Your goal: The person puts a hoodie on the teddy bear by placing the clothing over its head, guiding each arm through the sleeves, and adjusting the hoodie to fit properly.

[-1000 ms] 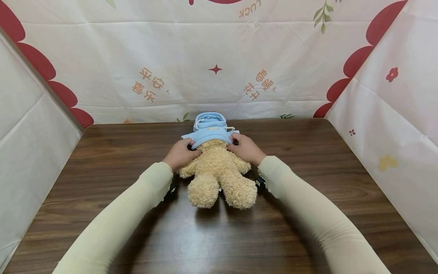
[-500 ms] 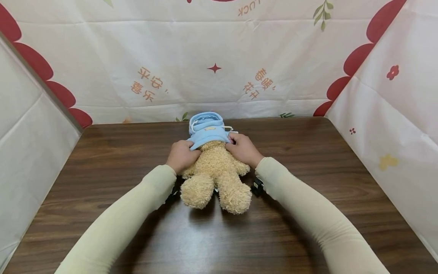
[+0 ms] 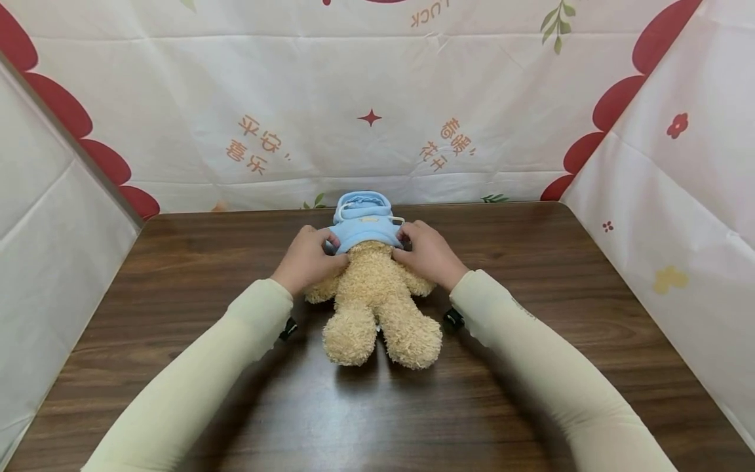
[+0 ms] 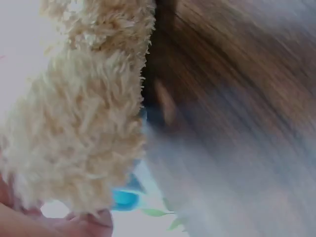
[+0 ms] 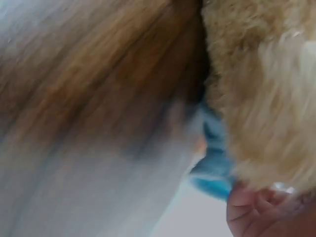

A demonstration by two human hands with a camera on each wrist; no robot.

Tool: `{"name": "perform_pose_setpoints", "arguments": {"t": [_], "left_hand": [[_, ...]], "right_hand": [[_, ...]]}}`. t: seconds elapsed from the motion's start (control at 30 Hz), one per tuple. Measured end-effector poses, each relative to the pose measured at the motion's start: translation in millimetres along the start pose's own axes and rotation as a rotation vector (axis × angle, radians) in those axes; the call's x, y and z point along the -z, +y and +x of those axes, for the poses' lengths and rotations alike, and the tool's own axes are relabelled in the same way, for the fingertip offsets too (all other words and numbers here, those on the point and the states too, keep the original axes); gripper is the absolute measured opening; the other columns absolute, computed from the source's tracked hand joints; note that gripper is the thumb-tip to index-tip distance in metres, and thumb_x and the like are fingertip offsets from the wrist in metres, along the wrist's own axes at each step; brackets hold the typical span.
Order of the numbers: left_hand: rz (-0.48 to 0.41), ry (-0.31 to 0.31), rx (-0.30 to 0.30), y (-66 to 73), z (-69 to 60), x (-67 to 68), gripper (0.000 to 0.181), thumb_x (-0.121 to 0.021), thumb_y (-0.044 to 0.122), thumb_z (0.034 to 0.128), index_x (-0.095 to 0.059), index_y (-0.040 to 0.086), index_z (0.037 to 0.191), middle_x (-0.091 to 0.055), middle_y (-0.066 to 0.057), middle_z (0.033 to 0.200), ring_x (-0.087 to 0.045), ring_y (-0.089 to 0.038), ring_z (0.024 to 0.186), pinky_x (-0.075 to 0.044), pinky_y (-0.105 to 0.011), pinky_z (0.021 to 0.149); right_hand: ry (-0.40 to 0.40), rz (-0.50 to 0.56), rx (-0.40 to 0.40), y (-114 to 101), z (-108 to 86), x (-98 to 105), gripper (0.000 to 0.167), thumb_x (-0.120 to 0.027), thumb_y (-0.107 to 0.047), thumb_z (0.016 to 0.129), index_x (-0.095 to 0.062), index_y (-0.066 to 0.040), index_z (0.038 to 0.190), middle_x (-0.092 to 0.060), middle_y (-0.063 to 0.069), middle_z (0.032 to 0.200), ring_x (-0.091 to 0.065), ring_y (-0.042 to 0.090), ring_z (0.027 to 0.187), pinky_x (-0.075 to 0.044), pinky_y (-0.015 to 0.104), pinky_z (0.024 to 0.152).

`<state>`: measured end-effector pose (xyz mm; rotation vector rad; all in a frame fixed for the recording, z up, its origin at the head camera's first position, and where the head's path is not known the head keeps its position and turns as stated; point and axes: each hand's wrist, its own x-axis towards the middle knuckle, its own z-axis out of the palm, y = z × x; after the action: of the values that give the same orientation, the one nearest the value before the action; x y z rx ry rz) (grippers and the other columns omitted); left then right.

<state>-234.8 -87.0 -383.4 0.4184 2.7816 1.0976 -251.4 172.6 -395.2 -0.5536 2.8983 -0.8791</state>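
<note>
Fingers [image 3: 333,238] of both hands are curled round the sides of the blue hoodie [image 3: 362,231], by which the plush bear's [image 3: 371,282] far end is covered. Legs near, the bear is laid mid-table [image 3: 342,423], towards the far edge. The left hand [image 3: 308,259] and right hand [image 3: 432,254] are angled inward, thumbs held nearer; sleeved arms are stretched forward.

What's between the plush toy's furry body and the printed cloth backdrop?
In the head view, the blue hoodie lies between the plush toy's body and the backdrop.
</note>
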Motion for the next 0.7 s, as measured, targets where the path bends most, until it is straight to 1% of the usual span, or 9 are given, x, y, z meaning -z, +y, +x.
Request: {"name": "perform_pose_setpoints", "arguments": {"t": [0.07,0.13,0.2,0.27,0.33,0.43,0.53,0.6,0.7], "left_hand": [[0.024,0.058,-0.018,4.2,-1.7,-2.2,0.022,-0.072,0.028,0.0896,-0.065,0.009,0.097,-0.053,-0.013,0.101,-0.048,-0.024,0.084,-0.043,-0.038,0.073],[0.036,0.098,-0.036,7.6,-2.4,-5.7,0.02,-0.071,0.026,0.0911,-0.064,0.007,0.095,-0.057,-0.013,0.096,-0.05,-0.024,0.08,-0.043,-0.038,0.072],[0.043,0.126,-0.044,9.6,-2.8,-10.0,0.016,-0.069,0.022,0.0929,-0.063,0.008,0.089,-0.059,-0.009,0.084,-0.05,-0.022,0.074,-0.042,-0.036,0.069],[0.037,0.15,-0.049,10.8,-3.6,-13.6,0.017,-0.066,0.019,0.0947,-0.06,0.009,0.082,-0.056,-0.006,0.074,-0.049,-0.021,0.068,-0.041,-0.034,0.064],[0.018,0.155,-0.043,11.4,-4.9,-16.3,0.02,-0.063,0.016,0.0968,-0.058,0.01,0.078,-0.056,-0.003,0.069,-0.05,-0.02,0.066,-0.041,-0.033,0.061],[-0.027,0.14,-0.031,10.2,-6.9,-17.5,0.02,-0.06,0.017,0.099,-0.058,0.01,0.08,-0.057,-0.004,0.071,-0.052,-0.02,0.065,-0.041,-0.033,0.06],[-0.057,0.102,-0.017,7.2,-8.3,-18.3,0.017,-0.057,0.019,0.1011,-0.056,0.011,0.086,-0.055,-0.005,0.073,-0.051,-0.02,0.066,-0.041,-0.034,0.062],[-0.07,0.063,-0.029,5.8,-9.8,-17.7,0.014,-0.055,0.02,0.101,-0.054,0.01,0.091,-0.051,-0.007,0.074,-0.046,-0.022,0.065,-0.038,-0.035,0.063],[-0.105,-0.022,-0.06,5.1,-10.9,-16.6,0.013,-0.058,0.02,0.0968,-0.053,0.008,0.101,-0.053,-0.007,0.081,-0.048,-0.02,0.068,-0.041,-0.035,0.065]], "right_hand": [[0.031,-0.011,0.013,-7.1,-1.4,1.4,0.023,-0.063,-0.025,0.098,-0.059,-0.007,0.112,-0.055,0.009,0.11,-0.053,0.022,0.088,-0.044,0.04,0.078],[0.05,-0.001,0.016,-14.4,-2.2,1.0,0.023,-0.064,-0.023,0.098,-0.06,-0.007,0.113,-0.056,0.01,0.111,-0.054,0.023,0.087,-0.044,0.04,0.077],[0.058,0.022,0.006,-20.6,-2.9,-1.5,0.018,-0.062,-0.022,0.099,-0.059,-0.006,0.109,-0.057,0.011,0.102,-0.053,0.023,0.079,-0.043,0.039,0.072],[0.065,0.045,-0.012,-25.3,-4.1,-5.3,0.013,-0.058,-0.02,0.101,-0.057,-0.008,0.103,-0.055,0.01,0.091,-0.048,0.022,0.067,-0.04,0.037,0.065],[0.078,0.069,-0.027,-28.2,-5.8,-8.5,0.011,-0.053,-0.019,0.103,-0.056,-0.009,0.101,-0.053,0.009,0.081,-0.044,0.02,0.059,-0.038,0.035,0.061],[0.103,0.106,-0.045,-30.3,-8.4,-10.3,0.011,-0.049,-0.017,0.105,-0.056,-0.01,0.1,-0.052,0.007,0.073,-0.04,0.018,0.053,-0.038,0.035,0.059],[0.118,0.137,-0.064,-30.7,-9.6,-9.8,0.012,-0.048,-0.017,0.105,-0.058,-0.012,0.1,-0.053,0.007,0.071,-0.04,0.019,0.053,-0.038,0.035,0.059],[0.123,0.151,-0.072,-29.7,-10.0,-9.8,0.013,-0.049,-0.018,0.105,-0.058,-0.012,0.098,-0.054,0.006,0.074,-0.042,0.019,0.056,-0.038,0.035,0.06],[0.117,0.18,-0.082,-26.4,-11.6,-10.4,0.014,-0.048,-0.02,0.105,-0.059,-0.013,0.098,-0.054,0.007,0.074,-0.042,0.02,0.056,-0.038,0.035,0.06]]}}
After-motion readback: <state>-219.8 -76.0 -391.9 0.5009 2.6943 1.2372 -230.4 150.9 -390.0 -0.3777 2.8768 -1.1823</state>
